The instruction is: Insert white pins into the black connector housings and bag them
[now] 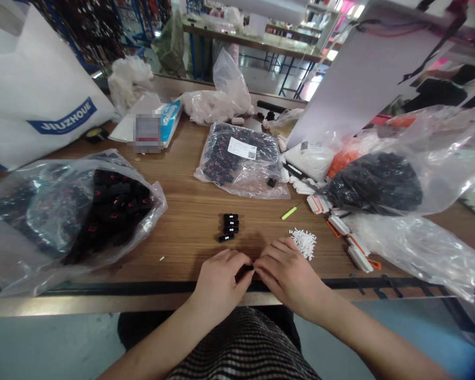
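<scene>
The large white bag (31, 89) at the far left corner of the table (190, 211) carries a blue band with white capitals that seem to read "JIUZHOUE"; the last letter is doubtful at this angle. A white label (241, 148) with a small square code sits on the clear bag of black parts (237, 169) at the table's middle, its print too small to read. The face of the box (150, 126) near the far edge is blurred.
</scene>
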A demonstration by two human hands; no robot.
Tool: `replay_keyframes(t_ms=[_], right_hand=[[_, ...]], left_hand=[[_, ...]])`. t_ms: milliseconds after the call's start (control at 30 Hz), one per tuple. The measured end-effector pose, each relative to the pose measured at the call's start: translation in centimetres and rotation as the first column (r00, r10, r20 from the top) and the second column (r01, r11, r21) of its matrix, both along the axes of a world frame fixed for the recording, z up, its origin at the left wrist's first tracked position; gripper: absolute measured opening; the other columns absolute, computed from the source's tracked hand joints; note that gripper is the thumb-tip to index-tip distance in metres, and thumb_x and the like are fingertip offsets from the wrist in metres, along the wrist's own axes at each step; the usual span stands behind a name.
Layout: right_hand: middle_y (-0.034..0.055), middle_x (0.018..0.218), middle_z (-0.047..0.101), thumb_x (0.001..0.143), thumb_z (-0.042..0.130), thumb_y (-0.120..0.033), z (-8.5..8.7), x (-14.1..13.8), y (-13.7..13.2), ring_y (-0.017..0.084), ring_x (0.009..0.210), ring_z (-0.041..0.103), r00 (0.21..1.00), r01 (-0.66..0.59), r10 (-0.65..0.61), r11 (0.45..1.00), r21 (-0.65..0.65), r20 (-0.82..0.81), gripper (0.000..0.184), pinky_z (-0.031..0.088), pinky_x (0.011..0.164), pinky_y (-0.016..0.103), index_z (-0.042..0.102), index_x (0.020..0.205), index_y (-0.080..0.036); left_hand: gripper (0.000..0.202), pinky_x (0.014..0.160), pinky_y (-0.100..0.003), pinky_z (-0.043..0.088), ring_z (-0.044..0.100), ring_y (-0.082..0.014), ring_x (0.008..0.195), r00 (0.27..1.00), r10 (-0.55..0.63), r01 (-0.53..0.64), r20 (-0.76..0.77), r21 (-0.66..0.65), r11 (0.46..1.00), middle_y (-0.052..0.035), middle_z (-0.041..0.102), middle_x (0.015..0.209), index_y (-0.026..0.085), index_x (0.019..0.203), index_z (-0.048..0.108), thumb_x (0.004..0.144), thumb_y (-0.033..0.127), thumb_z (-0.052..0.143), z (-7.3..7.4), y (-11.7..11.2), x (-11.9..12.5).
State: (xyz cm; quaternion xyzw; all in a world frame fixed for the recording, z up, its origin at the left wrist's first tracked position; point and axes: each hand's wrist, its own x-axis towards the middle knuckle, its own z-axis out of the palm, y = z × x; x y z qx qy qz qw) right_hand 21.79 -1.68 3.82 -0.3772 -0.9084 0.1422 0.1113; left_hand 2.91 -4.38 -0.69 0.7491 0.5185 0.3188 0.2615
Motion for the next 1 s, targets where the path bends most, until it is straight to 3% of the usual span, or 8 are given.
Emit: replay_keyframes(t_ms=[233, 433, 600, 767, 833, 900, 1000], right_hand=[[0.0018, 0.082, 0.067, 0.097, 0.053, -0.018, 0.0, 0.5, -0.5, 0.018, 0.08, 0.053, 0.998, 0.008, -0.002, 0.997, 0.082, -0.065, 0.017, 0.033, 0.085, 0.039, 0.07, 0.095, -0.02], [0.0045, 0.081, 0.066, 0.094, 0.054, -0.019, -0.2, 0.3, -0.8, 0.019, 0.079, 0.053, 0.999, -0.042, 0.038, 0.984, 0.171, 0.029, 0.018, 0.035, 0.081, 0.039, 0.069, 0.085, -0.018], [0.0035, 0.082, 0.069, 0.096, 0.055, -0.02, 0.2, 1.1, 0.2, 0.018, 0.079, 0.058, 0.992, 0.036, -0.02, 0.991, 0.131, -0.121, 0.017, 0.037, 0.081, 0.038, 0.072, 0.097, -0.021], [0.0056, 0.09, 0.072, 0.097, 0.053, -0.026, 0.6, 2.1, 4.2, 0.019, 0.083, 0.065, 0.986, 0.157, -0.141, 0.969, 0.19, -0.093, 0.022, 0.042, 0.08, 0.036, 0.073, 0.093, -0.019], [0.0066, 0.098, 0.073, 0.099, 0.049, -0.026, 0.9, 1.6, 6.7, 0.018, 0.087, 0.067, 0.967, 0.242, -0.252, 0.956, 0.168, 0.038, 0.026, 0.046, 0.082, 0.034, 0.073, 0.1, -0.019], [0.0082, 0.111, 0.071, 0.101, 0.043, -0.025, 1.1, 0.7, 9.5, 0.019, 0.094, 0.068, 0.89, 0.351, -0.382, 0.922, 0.161, 0.248, 0.031, 0.048, 0.082, 0.03, 0.071, 0.114, -0.02], [0.0151, 0.113, 0.071, 0.099, 0.041, -0.019, 0.9, -0.7, 13.5, 0.023, 0.097, 0.07, 0.819, 0.422, -0.463, 0.886, 0.192, 0.337, 0.033, 0.049, 0.082, 0.031, 0.071, 0.113, -0.016]], left_hand=[[0.013, 0.065, -0.029, 0.046, 0.061, -0.0163, 0.068, 1.0, 0.015, -0.015, 0.006, 0.018, 1.0, 0.0022, 0.067, 0.076, 0.02, 0.084, 0.065, 0.08, 0.01, 0.073, 0.3, 0.0, 0.0], [0.014, 0.067, -0.03, 0.049, 0.063, -0.0179, 0.072, 1.0, 0.015, -0.015, -0.02, 0.004, 1.0, 0.0014, 0.068, 0.079, 0.02, 0.086, 0.066, 0.079, 0.01, 0.074, 0.0, -0.1, 0.1], [0.007, 0.076, -0.033, 0.052, 0.065, -0.0207, 0.086, 0.993, 0.064, -0.055, -0.097, 0.087, 0.995, -0.0011, 0.07, 0.091, 0.022, 0.094, 0.069, 0.091, 0.018, 0.065, 0.3, -0.5, -2.0], [0.014, 0.076, -0.03, 0.053, 0.066, -0.0186, 0.085, 0.974, 0.184, -0.163, -0.129, 0.159, 0.974, -0.0019, 0.068, 0.092, 0.022, 0.1, 0.07, 0.097, 0.024, 0.056, 0.2, -0.5, -4.7], [0.014, 0.074, -0.029, 0.053, 0.067, -0.0177, 0.084, 0.971, 0.201, -0.179, -0.127, 0.168, 0.969, -0.0018, 0.068, 0.093, 0.022, 0.101, 0.069, 0.097, 0.025, 0.056, -0.1, -0.4, -5.0], [0.014, 0.074, -0.028, 0.053, 0.068, -0.0174, 0.083, 0.968, 0.216, -0.19, -0.125, 0.19, 0.963, -0.0016, 0.069, 0.093, 0.022, 0.102, 0.068, 0.097, 0.026, 0.056, -0.3, -0.4, -5.1], [0.014, 0.071, -0.027, 0.053, 0.067, -0.0164, 0.079, 0.969, 0.216, -0.191, -0.117, 0.195, 0.962, -0.0009, 0.068, 0.092, 0.022, 0.103, 0.068, 0.097, 0.025, 0.055, -0.5, -0.3, -5.1]])
